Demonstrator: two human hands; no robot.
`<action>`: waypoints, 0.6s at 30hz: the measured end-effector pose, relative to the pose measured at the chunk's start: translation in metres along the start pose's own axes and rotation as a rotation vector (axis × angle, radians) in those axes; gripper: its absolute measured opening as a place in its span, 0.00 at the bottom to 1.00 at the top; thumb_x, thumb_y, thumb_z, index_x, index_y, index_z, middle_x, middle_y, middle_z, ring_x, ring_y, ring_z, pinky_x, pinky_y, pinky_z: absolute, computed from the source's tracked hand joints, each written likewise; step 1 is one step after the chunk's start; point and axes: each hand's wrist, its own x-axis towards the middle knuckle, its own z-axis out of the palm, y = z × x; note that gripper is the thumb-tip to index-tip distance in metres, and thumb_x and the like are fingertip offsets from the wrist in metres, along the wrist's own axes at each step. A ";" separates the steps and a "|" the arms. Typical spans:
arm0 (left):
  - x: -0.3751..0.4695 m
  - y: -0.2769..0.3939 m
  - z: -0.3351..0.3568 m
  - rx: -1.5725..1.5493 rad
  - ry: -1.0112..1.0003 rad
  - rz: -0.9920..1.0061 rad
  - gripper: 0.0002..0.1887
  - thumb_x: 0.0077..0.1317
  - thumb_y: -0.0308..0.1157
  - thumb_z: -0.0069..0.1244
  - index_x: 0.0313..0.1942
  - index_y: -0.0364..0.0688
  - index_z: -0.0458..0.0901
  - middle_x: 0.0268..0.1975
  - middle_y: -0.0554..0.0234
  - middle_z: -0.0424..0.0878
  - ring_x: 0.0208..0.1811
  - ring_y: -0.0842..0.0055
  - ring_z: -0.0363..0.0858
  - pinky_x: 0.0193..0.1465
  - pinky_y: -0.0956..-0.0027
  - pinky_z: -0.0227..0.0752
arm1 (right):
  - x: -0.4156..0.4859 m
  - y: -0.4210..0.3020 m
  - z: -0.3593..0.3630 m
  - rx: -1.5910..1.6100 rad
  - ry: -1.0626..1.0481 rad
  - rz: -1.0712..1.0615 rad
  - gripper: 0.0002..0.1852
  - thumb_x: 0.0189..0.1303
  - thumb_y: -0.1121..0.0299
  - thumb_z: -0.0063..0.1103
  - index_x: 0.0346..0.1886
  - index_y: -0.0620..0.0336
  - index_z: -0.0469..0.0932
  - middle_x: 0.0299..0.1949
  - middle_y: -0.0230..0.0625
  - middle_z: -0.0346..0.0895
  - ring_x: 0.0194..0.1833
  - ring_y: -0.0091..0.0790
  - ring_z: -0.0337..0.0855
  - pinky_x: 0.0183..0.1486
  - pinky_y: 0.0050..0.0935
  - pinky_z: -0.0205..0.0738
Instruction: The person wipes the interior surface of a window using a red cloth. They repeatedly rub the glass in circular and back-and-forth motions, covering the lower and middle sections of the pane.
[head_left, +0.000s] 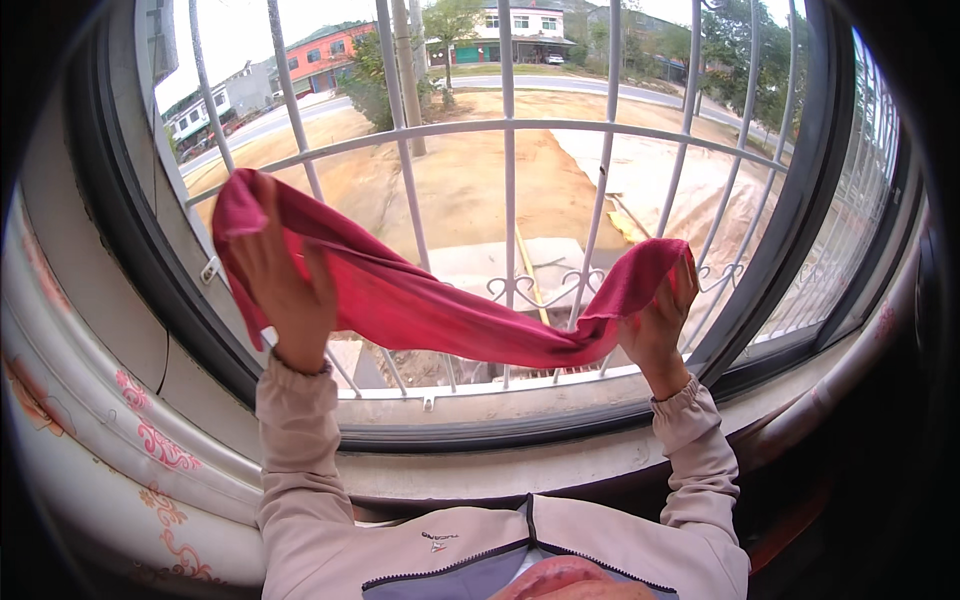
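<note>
A dark pink cloth (442, 315) hangs in a sagging curve between my two raised hands, in front of the window opening. My left hand (289, 289) grips its left end, which drapes over the fingers and partly hides them. At the other end, my right hand (660, 322) holds a gathered corner, with the fingertips showing at the cloth's outer edge. Behind the cloth stand the white metal window bars (508, 187); whether the cloth touches them I cannot tell.
The dark window frame (495, 439) borders the opening above a pale sill (510, 472). A sliding glass pane (832, 247) stands at the right. A flower-patterned curtain (165, 480) bunches at the left. Outside lie bare ground (465, 187), a road and buildings.
</note>
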 end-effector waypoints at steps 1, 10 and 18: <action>0.019 -0.021 -0.001 0.060 0.093 -0.005 0.26 0.75 0.40 0.39 0.67 0.36 0.66 0.62 0.46 0.75 0.58 0.48 0.72 0.68 0.46 0.57 | 0.002 0.000 0.000 -0.019 -0.032 -0.011 0.15 0.64 0.51 0.60 0.43 0.49 0.87 0.57 0.38 0.79 0.72 0.55 0.61 0.71 0.59 0.53; 0.034 0.077 0.034 -0.114 -0.226 0.290 0.27 0.60 0.39 0.57 0.61 0.49 0.77 0.45 0.62 0.79 0.53 0.61 0.76 0.70 0.40 0.57 | 0.017 -0.032 0.018 0.056 -0.071 -0.031 0.10 0.54 0.58 0.69 0.37 0.47 0.88 0.54 0.34 0.81 0.71 0.52 0.63 0.71 0.57 0.53; -0.008 -0.016 -0.008 -0.136 -0.180 0.054 0.16 0.71 0.33 0.47 0.55 0.34 0.75 0.60 0.39 0.74 0.49 0.46 0.71 0.63 0.46 0.57 | 0.000 0.013 -0.008 0.037 0.034 0.068 0.15 0.62 0.61 0.61 0.49 0.53 0.84 0.64 0.44 0.74 0.73 0.60 0.58 0.72 0.58 0.52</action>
